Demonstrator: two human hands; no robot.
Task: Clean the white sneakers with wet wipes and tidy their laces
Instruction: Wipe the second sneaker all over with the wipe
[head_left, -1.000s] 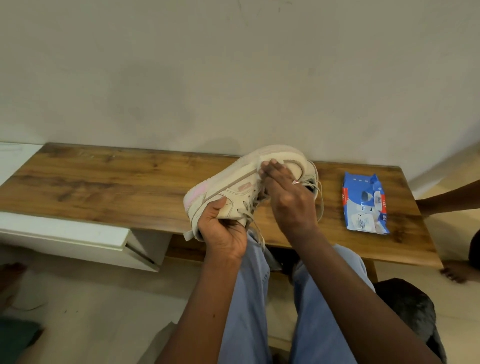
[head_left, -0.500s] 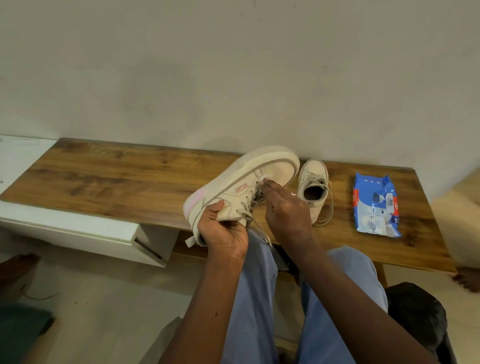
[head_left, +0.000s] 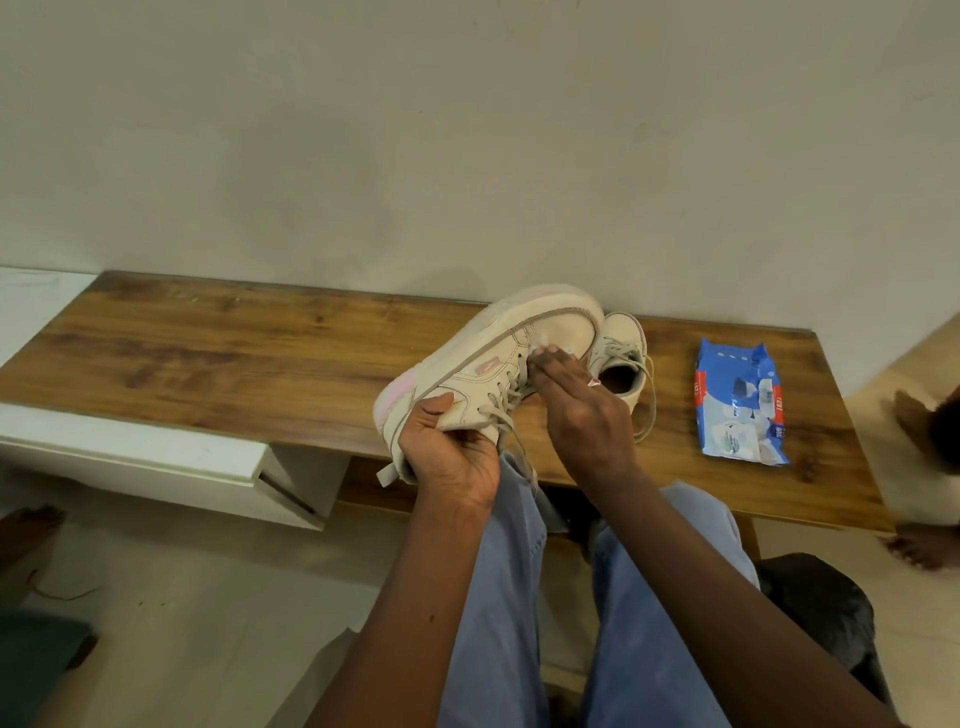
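My left hand (head_left: 451, 448) grips the heel end of a white sneaker (head_left: 483, 358) with a pink heel patch, holding it tilted on its side above the wooden bench (head_left: 208, 358). My right hand (head_left: 584, 410) presses a small white wet wipe (head_left: 548, 343) with its fingertips against the sneaker's side near the toe. Loose laces hang from the held shoe. The second white sneaker (head_left: 621, 358) stands on the bench just behind my right hand, opening up, its lace trailing to the right.
A blue pack of wet wipes (head_left: 737, 410) lies on the bench at the right. A white cabinet (head_left: 156, 457) adjoins the bench on the left. Another person's bare feet (head_left: 924, 540) show at the far right edge. My knees in blue trousers are below.
My right hand slid the wipe along the sneaker's side, from near the toe down toward the laces and a little back up. The left hand keeps its grip on the heel.
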